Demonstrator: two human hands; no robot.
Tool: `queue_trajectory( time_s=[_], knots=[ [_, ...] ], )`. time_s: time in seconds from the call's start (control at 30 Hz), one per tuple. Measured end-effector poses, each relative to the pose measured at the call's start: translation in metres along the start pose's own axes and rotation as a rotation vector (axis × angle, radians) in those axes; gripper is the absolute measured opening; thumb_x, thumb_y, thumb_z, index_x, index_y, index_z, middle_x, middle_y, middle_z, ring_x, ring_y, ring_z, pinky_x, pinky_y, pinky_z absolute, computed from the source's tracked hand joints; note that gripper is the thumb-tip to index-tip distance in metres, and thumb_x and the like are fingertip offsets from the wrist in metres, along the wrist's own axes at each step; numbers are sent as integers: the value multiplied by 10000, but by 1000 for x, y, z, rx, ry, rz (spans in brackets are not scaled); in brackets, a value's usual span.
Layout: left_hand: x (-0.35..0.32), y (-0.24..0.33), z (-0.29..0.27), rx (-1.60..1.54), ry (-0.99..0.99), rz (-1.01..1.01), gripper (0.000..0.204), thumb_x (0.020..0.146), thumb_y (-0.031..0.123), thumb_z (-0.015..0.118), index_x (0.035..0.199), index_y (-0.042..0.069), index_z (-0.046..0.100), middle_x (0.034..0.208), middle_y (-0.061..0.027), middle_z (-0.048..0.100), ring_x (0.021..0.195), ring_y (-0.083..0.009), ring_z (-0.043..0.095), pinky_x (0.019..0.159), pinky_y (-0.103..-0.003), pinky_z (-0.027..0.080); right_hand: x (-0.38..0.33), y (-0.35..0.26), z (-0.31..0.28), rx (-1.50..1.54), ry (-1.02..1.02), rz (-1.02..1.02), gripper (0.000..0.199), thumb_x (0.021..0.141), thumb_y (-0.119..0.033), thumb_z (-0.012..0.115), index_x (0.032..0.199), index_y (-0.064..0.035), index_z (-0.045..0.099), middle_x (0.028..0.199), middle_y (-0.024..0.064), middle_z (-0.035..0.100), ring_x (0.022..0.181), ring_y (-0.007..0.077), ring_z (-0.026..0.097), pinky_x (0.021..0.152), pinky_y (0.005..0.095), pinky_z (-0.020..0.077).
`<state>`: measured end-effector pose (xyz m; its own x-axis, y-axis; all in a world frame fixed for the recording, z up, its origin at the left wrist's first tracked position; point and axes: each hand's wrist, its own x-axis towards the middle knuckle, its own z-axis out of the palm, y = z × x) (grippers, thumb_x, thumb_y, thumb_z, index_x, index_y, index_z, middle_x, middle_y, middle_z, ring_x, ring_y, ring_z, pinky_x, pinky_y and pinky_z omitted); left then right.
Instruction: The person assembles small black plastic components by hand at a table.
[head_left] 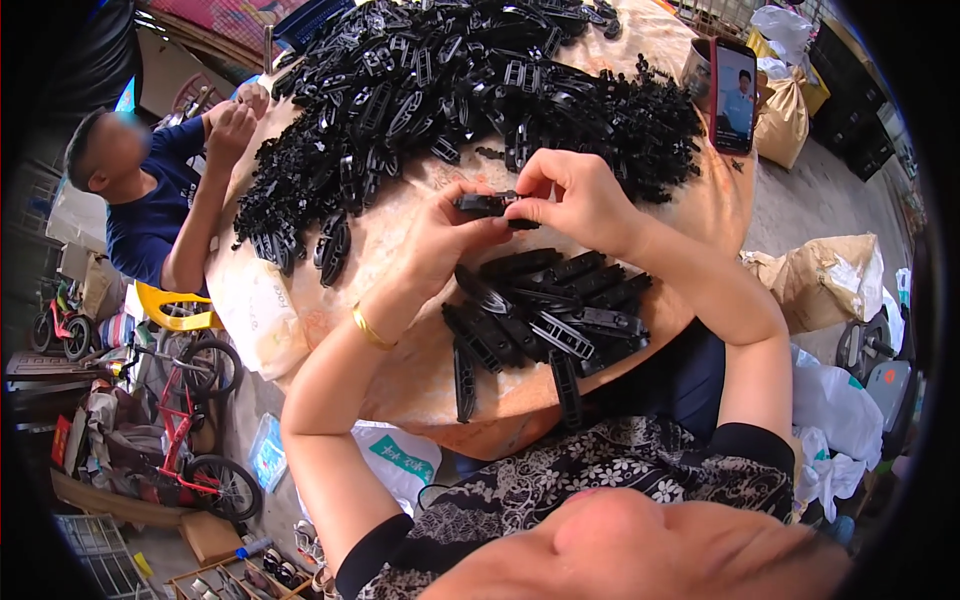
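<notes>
Above the near middle of the table, my left hand (pixel 458 232) grips a black plastic part (pixel 482 204) between thumb and fingers. My right hand (pixel 578 196) pinches the other end of it, so both hands meet on the one piece. What lies under the right fingertips is too small to make out. Below my hands, close to the table's front edge, rests a heap of long black plastic pieces (pixel 545 315). Beyond them spreads a much larger pile of black plastic parts (pixel 420 90), with small dark bits along its sides.
A phone (pixel 734 95) stands upright at the table's right edge. On the left, another person (pixel 150 195) sits with raised hands at the table (pixel 385 385). A red bicycle (pixel 180 420) and a yellow stool (pixel 175 308) are at left; a brown sack (pixel 825 280) is at right.
</notes>
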<state>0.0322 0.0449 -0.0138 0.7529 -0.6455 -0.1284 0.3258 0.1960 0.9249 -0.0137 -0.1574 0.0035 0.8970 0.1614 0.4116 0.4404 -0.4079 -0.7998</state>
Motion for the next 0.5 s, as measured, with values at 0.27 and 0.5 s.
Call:
queue_trajectory(
  time_s=[0.27, 0.5],
  knots=[
    [-2, 1, 5, 42, 18, -4, 293, 825, -38, 655, 1078, 6, 513, 1012, -111, 630, 865, -191, 659, 818, -307, 564, 0, 7, 7, -35, 116, -289, 139, 739, -89, 730, 772, -19, 615, 737, 91, 624, 642, 213, 605, 568, 302, 479],
    [-3, 3, 5, -18, 69, -2, 346, 844, 14, 658, 1151, 3, 499, 1041, -118, 625, 886, -196, 652, 836, -301, 557, -1, 7, 3, -295, 104, -471, 103, 704, -27, 703, 770, -46, 626, 787, 79, 629, 728, 272, 600, 639, 341, 495]
  ],
)
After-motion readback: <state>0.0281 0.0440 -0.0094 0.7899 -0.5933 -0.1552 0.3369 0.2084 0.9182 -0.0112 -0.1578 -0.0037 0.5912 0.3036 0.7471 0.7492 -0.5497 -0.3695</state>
